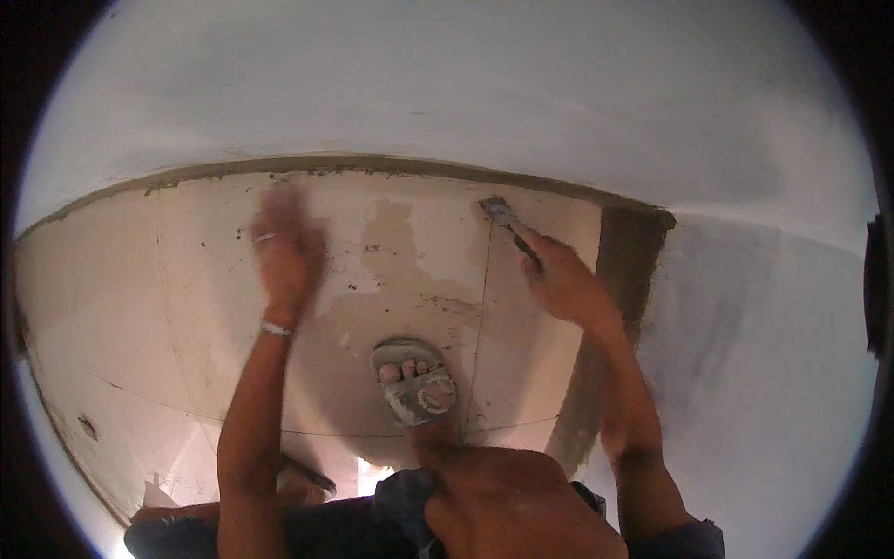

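In my right hand [563, 279] I grip the dark handle of a putty knife [500, 211]. Its small blade, smeared with grey, is over the beige tiled floor [531, 363], just short of the wall's base. My left hand [287, 247] is over the floor to the left, near the far edge. Motion smears its fingers, so whether it holds anything cannot be told. A ring and a pale wristband show on that arm. A brown strip [372, 166] runs along the foot of the wall.
A pale wall [447, 84] curves across the far side, and a whitish surface [736, 345] lies at the right. Beside it runs a wide dark-brown band [631, 256]. My sandalled foot [414, 387] is planted between my arms. Damp patches and dark crumbs mark the tiles.
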Tool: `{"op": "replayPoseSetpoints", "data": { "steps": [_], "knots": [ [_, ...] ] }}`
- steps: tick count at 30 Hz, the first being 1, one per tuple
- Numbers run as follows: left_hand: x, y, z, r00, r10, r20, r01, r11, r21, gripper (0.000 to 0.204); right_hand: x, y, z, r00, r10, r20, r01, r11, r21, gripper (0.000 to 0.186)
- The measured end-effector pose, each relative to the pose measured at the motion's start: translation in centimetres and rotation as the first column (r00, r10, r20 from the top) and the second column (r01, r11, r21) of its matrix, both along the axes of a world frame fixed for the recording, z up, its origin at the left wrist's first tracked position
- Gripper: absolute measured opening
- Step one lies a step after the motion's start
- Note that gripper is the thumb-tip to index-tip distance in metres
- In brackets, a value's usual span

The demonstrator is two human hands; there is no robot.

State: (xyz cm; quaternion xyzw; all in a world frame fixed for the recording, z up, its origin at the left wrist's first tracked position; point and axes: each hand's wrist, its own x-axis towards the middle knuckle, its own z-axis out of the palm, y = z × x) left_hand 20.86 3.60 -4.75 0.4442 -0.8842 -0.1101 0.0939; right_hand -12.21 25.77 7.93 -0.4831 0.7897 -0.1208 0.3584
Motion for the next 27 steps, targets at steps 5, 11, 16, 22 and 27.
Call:
{"op": "replayPoseSetpoints", "data": {
  "steps": [5, 11, 16, 22, 27],
  "knots": [
    [6.7, -3.3, -0.6, 0.897, 0.417, 0.145, -0.407, 0.908, -0.095, 0.063, 8.7, -0.6, -0.7, 0.980, -0.197, -0.016, 0.196, 0.959, 0.205, 0.054],
    [-2.4, 4.2, 2.0, 0.896, 0.085, -0.437, 0.095, 0.922, 0.375, 0.034, 8.8, -4.1, -1.0, 0.945, -0.305, -0.116, 0.321, 0.934, 0.156, 0.058],
    [-13.2, 8.7, 5.0, 0.853, 0.343, -0.392, 0.238, 0.412, 0.879, 0.033, 8.2, -4.9, -2.5, 0.958, -0.238, -0.162, 0.258, 0.959, 0.115, 0.059],
    [-17.1, 8.8, 3.1, 0.793, 0.508, -0.335, 0.246, 0.236, 0.940, 0.038, 7.4, -4.7, -2.5, 0.963, -0.240, -0.125, 0.251, 0.965, 0.082, 0.052],
    [-17.6, 8.4, 0.2, 0.799, 0.441, -0.409, 0.243, 0.385, 0.890, 0.036, 7.3, -5.4, -2.1, 0.955, -0.268, -0.131, 0.284, 0.949, 0.133, 0.050]
  ]
}}
